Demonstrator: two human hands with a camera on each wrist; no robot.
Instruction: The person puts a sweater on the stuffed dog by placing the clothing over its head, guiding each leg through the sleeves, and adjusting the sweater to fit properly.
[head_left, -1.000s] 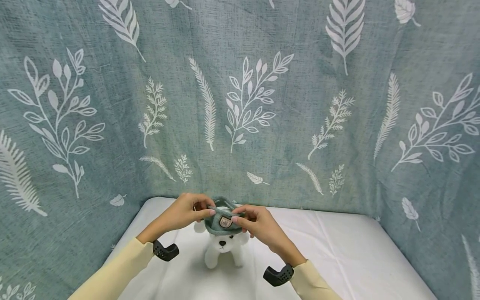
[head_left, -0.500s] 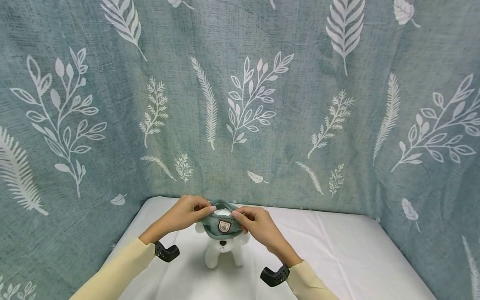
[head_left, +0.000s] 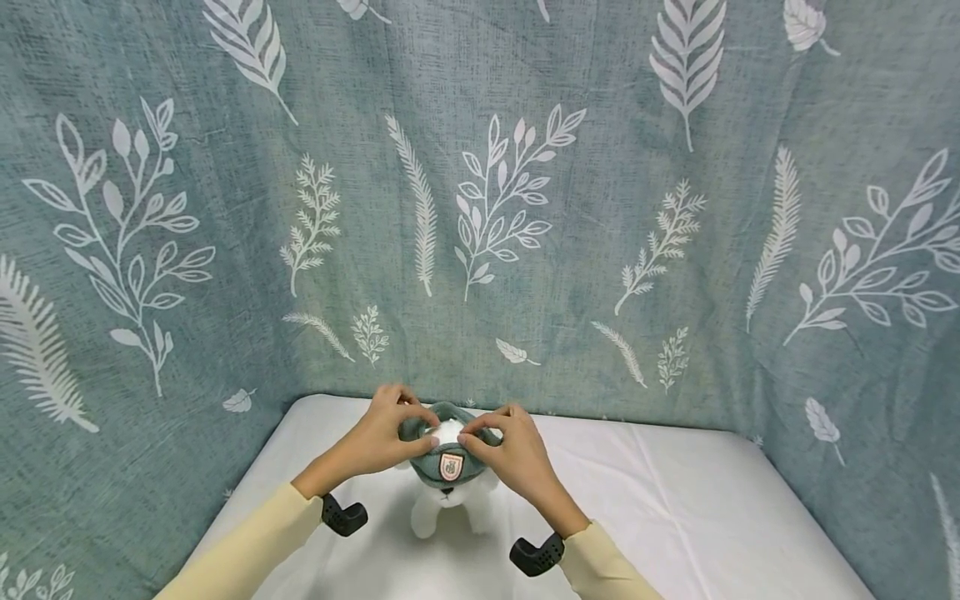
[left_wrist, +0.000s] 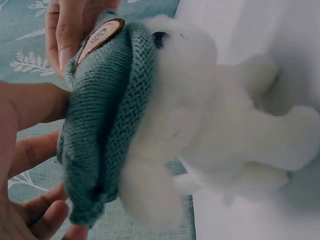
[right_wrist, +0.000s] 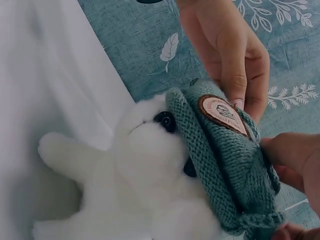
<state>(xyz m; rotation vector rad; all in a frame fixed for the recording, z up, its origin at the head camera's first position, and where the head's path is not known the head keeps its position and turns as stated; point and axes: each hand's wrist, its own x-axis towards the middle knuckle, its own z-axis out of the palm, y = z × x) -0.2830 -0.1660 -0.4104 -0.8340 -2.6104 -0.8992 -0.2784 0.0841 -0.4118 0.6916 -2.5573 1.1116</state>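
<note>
A white plush dog (head_left: 425,513) stands on the white-covered table, facing the camera. Round its head sits a teal knitted hat (head_left: 474,471) with a shield-shaped patch (head_left: 452,467) at the front; white fur shows through the opening at the top. My left hand (head_left: 384,432) pinches the hat's upper front edge left of the patch, thumb in front. On the other side my right hand (head_left: 512,446) pinches the same edge, its fingertips close to the left ones. In the right wrist view the rolled brim of the knitted hat (right_wrist: 225,165) lies just above the dog's eyes.
White cloth covers the table (head_left: 637,517), with a few creases on the right. A teal curtain (head_left: 562,275) with white leaf prints hangs behind and along both sides. Black wrist devices (head_left: 343,515) sit at both cuffs.
The hat's front has come down lower over the dog's face, its patch dropping with it. Both hands have moved closer together at the top edge, and more white fur shows in the opening.
</note>
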